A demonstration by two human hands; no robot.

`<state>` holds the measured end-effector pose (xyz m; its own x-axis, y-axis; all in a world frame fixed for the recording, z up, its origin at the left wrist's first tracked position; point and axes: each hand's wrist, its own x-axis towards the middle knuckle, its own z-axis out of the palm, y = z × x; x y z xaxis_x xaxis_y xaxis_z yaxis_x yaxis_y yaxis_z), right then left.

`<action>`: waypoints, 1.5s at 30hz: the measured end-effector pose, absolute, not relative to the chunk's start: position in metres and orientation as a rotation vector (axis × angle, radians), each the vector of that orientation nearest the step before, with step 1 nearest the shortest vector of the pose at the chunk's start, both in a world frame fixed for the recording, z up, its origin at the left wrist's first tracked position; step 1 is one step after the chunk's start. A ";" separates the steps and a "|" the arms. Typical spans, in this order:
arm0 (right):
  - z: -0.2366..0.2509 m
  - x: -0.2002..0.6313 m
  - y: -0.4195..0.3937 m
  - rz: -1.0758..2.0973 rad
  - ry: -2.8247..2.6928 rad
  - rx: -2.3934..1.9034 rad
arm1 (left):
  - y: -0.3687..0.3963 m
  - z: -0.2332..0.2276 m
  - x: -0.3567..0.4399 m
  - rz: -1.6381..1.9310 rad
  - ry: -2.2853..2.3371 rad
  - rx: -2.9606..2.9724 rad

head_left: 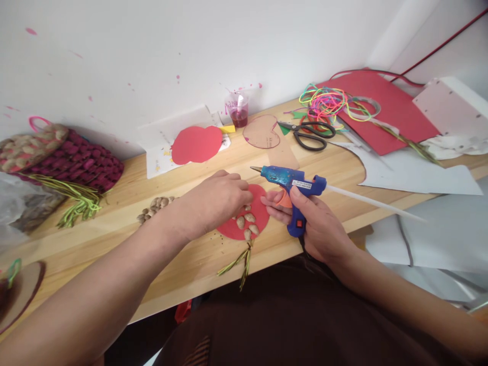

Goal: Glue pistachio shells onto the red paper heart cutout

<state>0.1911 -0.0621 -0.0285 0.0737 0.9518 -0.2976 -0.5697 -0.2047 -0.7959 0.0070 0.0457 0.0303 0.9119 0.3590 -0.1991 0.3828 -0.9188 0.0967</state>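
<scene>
My right hand [320,223] is wrapped round a blue hot glue gun [297,184] with an orange trigger; its nozzle points left and a white glue stick [373,201] juts from the back. Below the nozzle lies a red paper cutout [263,211] with several brown nut-like shells [249,217] on it. My left hand [217,195] is over the cutout's left side, fingers curled down and closed; whatever they hold is hidden. A tuft of green and dark strands [244,262] sticks out from the cutout's near edge. Behind my left wrist is a pile of similar shells [154,208].
Black scissors [310,134], tangled neon string [330,104] and red sheets [385,112] lie at the back right. A cup of dark red liquid [239,117] stands by the wall, near another red cutout [196,145]. A purple woven piece [76,162] sits left.
</scene>
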 end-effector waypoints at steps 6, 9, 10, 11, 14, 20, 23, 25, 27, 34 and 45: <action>-0.029 0.191 -0.062 1.482 -0.502 -1.010 | 0.044 0.036 0.009 -0.327 0.622 2.923; -0.030 0.191 -0.062 1.483 -0.509 -1.009 | 0.043 0.037 0.010 -0.339 0.639 2.918; -0.030 0.192 -0.062 1.483 -0.513 -1.009 | 0.042 0.037 0.011 -0.337 0.642 2.918; -0.030 0.192 -0.062 1.484 -0.517 -1.008 | 0.042 0.036 0.012 -0.334 0.646 2.920; -0.030 0.191 -0.063 1.480 -0.521 -1.007 | 0.041 0.033 0.012 -0.298 0.639 2.944; -0.031 0.191 -0.063 1.476 -0.516 -1.009 | 0.044 0.032 -0.007 -0.032 0.647 2.918; -0.032 0.191 -0.063 1.482 -0.513 -0.997 | 0.041 0.030 -0.025 0.202 0.762 2.913; -0.032 0.192 -0.062 1.487 -0.508 -0.989 | 0.036 0.026 -0.033 0.317 0.825 2.887; -0.033 0.192 -0.062 1.487 -0.511 -0.986 | 0.029 0.020 -0.036 0.403 0.861 2.833; -0.033 0.191 -0.062 1.481 -0.521 -0.994 | 0.015 0.004 -0.024 0.488 0.932 2.727; -0.032 0.191 -0.062 1.485 -0.513 -0.995 | 0.017 -0.007 -0.016 0.473 0.946 2.697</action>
